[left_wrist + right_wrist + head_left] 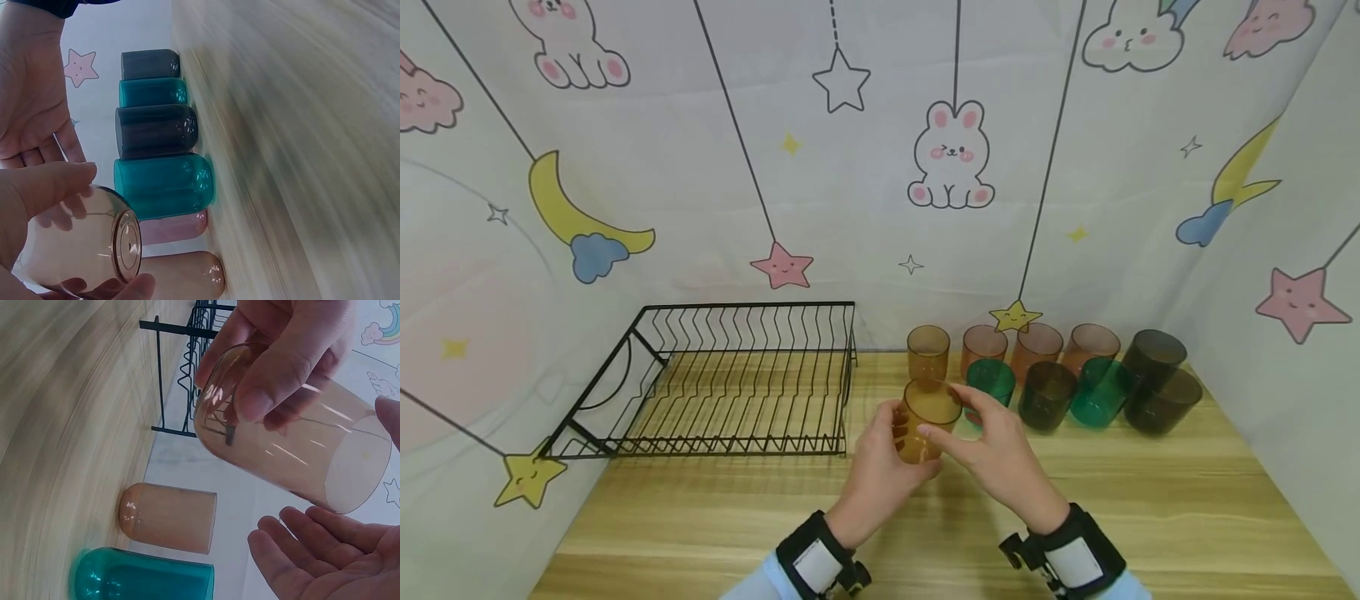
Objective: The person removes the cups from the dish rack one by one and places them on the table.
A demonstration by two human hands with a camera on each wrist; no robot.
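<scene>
My left hand [883, 467] grips an amber glass [921, 446] and holds it above the table, tilted in the wrist views. In the right wrist view, the left thumb and fingers wrap this tumbler [300, 450] near its base. My right hand [1003, 446] is beside the rim, its thumb overlapping the glass in the head view. Its fingers [300, 550] are spread and fairly straight, apart from the wall in the right wrist view. Behind the held tumbler, another amber glass [928, 354] and a green glass [991, 382] stand on the table.
On the left stands a black wire dish rack [737, 454]. Pinkish glasses [985, 343], dark glasses [1045, 400] and another green glass [1101, 396] crowd the back right. A patterned cloth [865, 192] hangs behind the wooden table [737, 517].
</scene>
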